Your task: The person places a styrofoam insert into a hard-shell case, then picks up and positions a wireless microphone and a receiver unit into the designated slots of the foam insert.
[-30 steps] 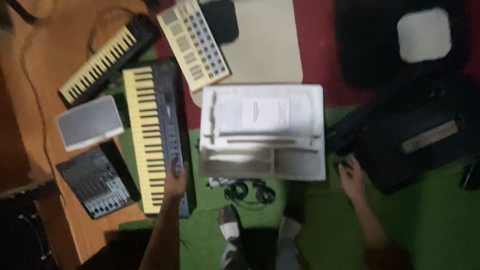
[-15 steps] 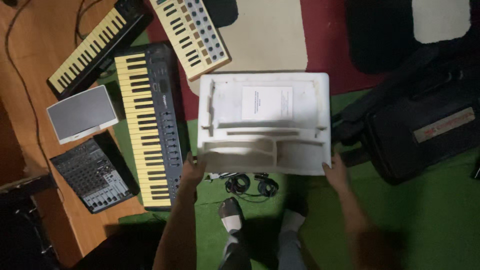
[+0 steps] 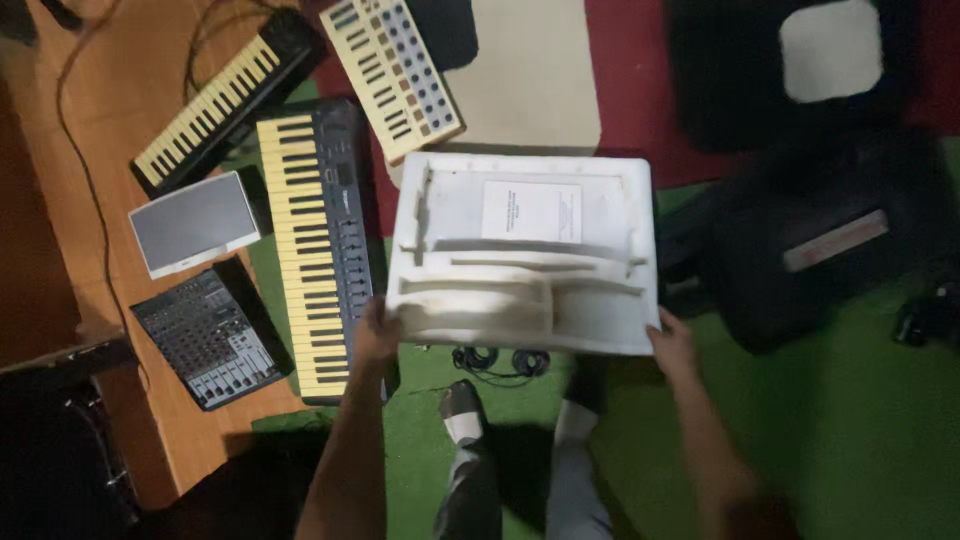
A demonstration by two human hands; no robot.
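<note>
Hands on the foam: the left hand [image 3: 376,332] clamps the near-left corner of the white moulded foam tray [image 3: 520,300], and the right hand [image 3: 672,346] clutches its near-right corner, so the tray hangs between them above the green floor [image 3: 850,440]. It is wide, light and gripped only at one edge, so the far side may sag or the foam may snap at a thin rib. A white printed sheet [image 3: 531,211] lies loose in the far recess and could slide off if the tray tips. Just left of the left grip sits a dark keyboard with yellowed keys [image 3: 318,250]; a swing that way would clip it. Under the near edge, coiled black cables [image 3: 500,360] wait beside the feet, a tripping risk. Right of the right grip, a black bag [image 3: 800,250] carries a pale, slanted rectangular label [image 3: 836,240].
</note>
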